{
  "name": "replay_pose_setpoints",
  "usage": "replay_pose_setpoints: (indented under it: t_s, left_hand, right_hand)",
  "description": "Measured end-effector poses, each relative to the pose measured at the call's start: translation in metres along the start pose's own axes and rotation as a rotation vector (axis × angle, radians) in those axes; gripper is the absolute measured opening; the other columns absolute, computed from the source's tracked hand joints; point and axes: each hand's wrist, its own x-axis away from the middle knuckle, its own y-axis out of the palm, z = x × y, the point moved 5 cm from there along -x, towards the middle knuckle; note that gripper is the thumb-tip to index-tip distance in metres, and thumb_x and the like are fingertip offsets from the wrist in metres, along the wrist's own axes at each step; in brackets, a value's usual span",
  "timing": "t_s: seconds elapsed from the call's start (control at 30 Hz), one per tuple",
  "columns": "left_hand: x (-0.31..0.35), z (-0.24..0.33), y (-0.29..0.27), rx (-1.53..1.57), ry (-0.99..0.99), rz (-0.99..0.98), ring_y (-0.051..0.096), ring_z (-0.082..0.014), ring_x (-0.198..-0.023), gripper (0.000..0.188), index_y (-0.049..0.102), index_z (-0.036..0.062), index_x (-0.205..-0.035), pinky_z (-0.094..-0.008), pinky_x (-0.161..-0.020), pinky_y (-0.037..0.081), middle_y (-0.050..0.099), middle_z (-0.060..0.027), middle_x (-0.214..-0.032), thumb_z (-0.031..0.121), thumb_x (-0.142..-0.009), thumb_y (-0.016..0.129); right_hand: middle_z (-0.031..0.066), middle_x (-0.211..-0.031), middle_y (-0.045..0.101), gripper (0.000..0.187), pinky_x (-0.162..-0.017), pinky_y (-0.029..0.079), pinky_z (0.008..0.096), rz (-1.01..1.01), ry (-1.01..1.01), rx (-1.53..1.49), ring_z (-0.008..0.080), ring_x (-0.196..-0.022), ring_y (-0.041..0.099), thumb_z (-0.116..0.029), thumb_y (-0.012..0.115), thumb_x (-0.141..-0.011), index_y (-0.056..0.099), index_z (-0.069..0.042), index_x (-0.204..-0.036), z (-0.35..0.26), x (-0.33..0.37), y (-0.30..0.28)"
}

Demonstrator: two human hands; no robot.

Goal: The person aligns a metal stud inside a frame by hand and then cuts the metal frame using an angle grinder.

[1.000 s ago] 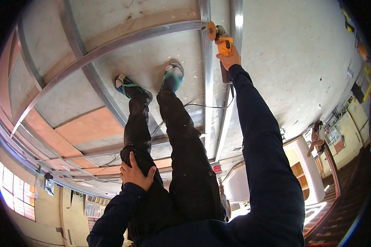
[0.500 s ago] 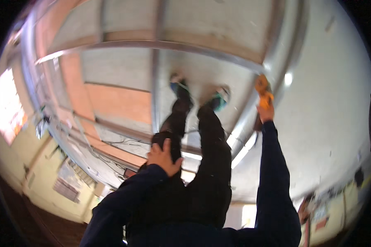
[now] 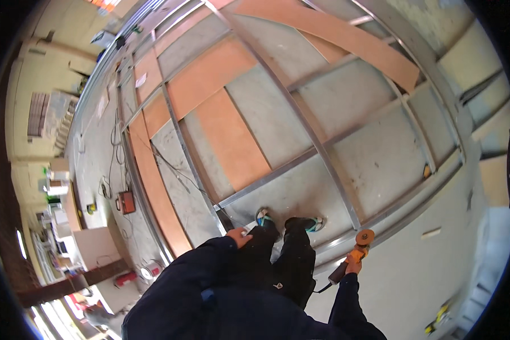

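Note:
My right hand (image 3: 353, 265) is wrapped round an angle grinder (image 3: 359, 251) with an orange head and a dark body. Its round brownish disc (image 3: 365, 237) points away from me, near a metal bar of the frame (image 3: 339, 180) on the floor. A dark cord trails from the back of the tool. My left hand (image 3: 241, 237) rests on my dark-trousered left leg, fingers stretched out and holding nothing. My feet, in sandals with green-blue straps, stand inside one bay of the frame.
Orange-brown boards (image 3: 232, 136) lie in and under the frame, and a long one (image 3: 334, 35) crosses its far bars. Cables (image 3: 117, 139) and a red box-shaped machine (image 3: 126, 202) lie to the left. A small pale strip (image 3: 430, 233) lies on the right floor.
My view has swung, showing more of the frame and the room's left side. The grinder stays in my right hand; my left hand stays on my leg.

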Motion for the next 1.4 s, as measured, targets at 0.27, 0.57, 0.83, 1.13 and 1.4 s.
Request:
replay_pose_setpoints:
  t_s: [0.27, 0.57, 0.83, 1.13, 1.4]
  left_hand:
    - [0.075, -0.231, -0.007, 0.116, -0.253, 0.156, 0.058, -0.0308, -0.103, 0.054, 0.068, 0.0064, -0.097, -0.0387, -0.091, 0.045, 0.064, -0.0170, -0.106, 0.055, -0.076, 0.058]
    - [0.093, -0.299, -0.042, 0.659, -0.336, 0.507, 0.062, -0.0315, -0.090, 0.043, 0.067, 0.0051, -0.089, -0.0397, -0.082, 0.048, 0.065, -0.0182, -0.093, 0.046, -0.078, 0.060]
    - [0.118, -0.267, -0.005, 1.163, -0.454, 0.483, 0.062, -0.0175, -0.060, 0.040, 0.063, 0.0016, -0.098, -0.0311, -0.052, 0.052, 0.063, -0.0101, -0.073, 0.037, -0.080, 0.067]
    - [0.046, -0.271, 0.043, 0.721, -0.331, 0.567, 0.066, -0.0269, -0.079, 0.031, 0.066, 0.0072, -0.097, -0.0384, -0.072, 0.053, 0.067, -0.0143, -0.084, 0.031, -0.081, 0.055]
    - [-0.039, -0.293, -0.108, 1.165, -0.443, 0.349, 0.063, -0.0235, -0.073, 0.040, 0.065, 0.0085, -0.097, -0.0355, -0.065, 0.048, 0.066, -0.0096, -0.081, 0.045, -0.081, 0.059]
  right_hand:
    - [0.0092, -0.082, 0.060, 0.034, -0.062, 0.052, 0.0400, -0.112, 0.135, -0.189, 0.0266, -0.068, 0.060, -0.013, 0.071, -0.068, 0.056, 0.000, -0.097, -0.075, 0.036, 0.025]
    - [0.0087, -0.070, 0.057, 0.023, -0.058, 0.052, 0.0381, -0.343, 0.345, -0.459, 0.0256, -0.060, 0.057, -0.025, 0.063, -0.070, 0.051, -0.007, -0.077, -0.200, 0.113, 0.151]
    - [0.0093, -0.065, 0.056, 0.016, -0.058, 0.052, 0.0372, -0.444, 0.191, -0.302, 0.0265, -0.058, 0.056, -0.017, 0.062, -0.065, 0.051, -0.007, -0.070, -0.281, 0.035, 0.226]
    - [0.0103, -0.065, 0.055, 0.024, -0.056, 0.052, 0.0396, -0.546, 0.174, -0.115, 0.0290, -0.055, 0.055, -0.020, 0.065, -0.067, 0.051, -0.004, -0.078, -0.349, 0.053, 0.354]
    - [0.0132, -0.064, 0.056, 0.024, -0.059, 0.052, 0.0400, -0.628, 0.366, -0.113, 0.0299, -0.056, 0.056, -0.025, 0.060, -0.071, 0.052, -0.004, -0.079, -0.390, 0.057, 0.495]
